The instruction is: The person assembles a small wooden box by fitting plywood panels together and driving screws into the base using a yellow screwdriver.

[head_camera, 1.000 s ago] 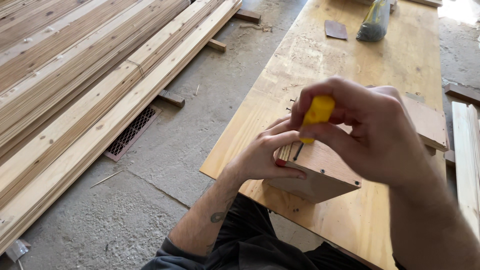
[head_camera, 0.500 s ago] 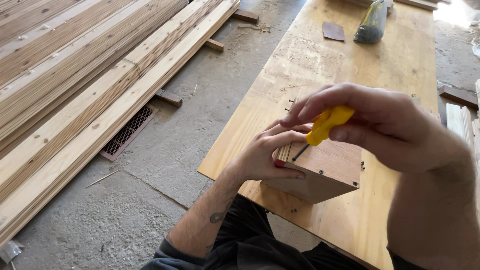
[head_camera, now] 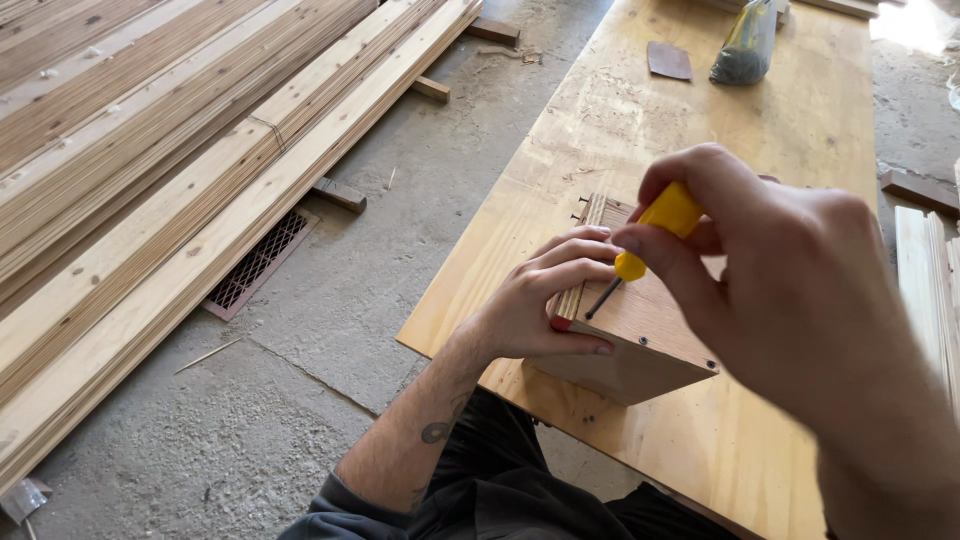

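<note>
A small wooden box [head_camera: 640, 350] rests on a plywood tabletop [head_camera: 700, 120] near its front edge. My left hand [head_camera: 545, 300] grips the box's left side, fingers laid over its top edge. My right hand [head_camera: 770, 270] is closed around a yellow-handled screwdriver [head_camera: 655, 225], held above the box. The dark shaft [head_camera: 603, 298] slants down-left and its tip meets the box's top near my left fingers. Small screw heads show at the box's corners.
A dark sandpaper sheet [head_camera: 668, 60] and a plastic-wrapped bundle [head_camera: 745, 45] lie at the table's far end. Long wooden planks [head_camera: 150, 170] are stacked on the concrete floor to the left, beside a metal floor grate [head_camera: 255, 265]. More boards [head_camera: 925, 290] lie at the right.
My right hand has shifted slightly right and rotated with the screwdriver, its handle now tilted up-right. My left hand and the box stay in place.
</note>
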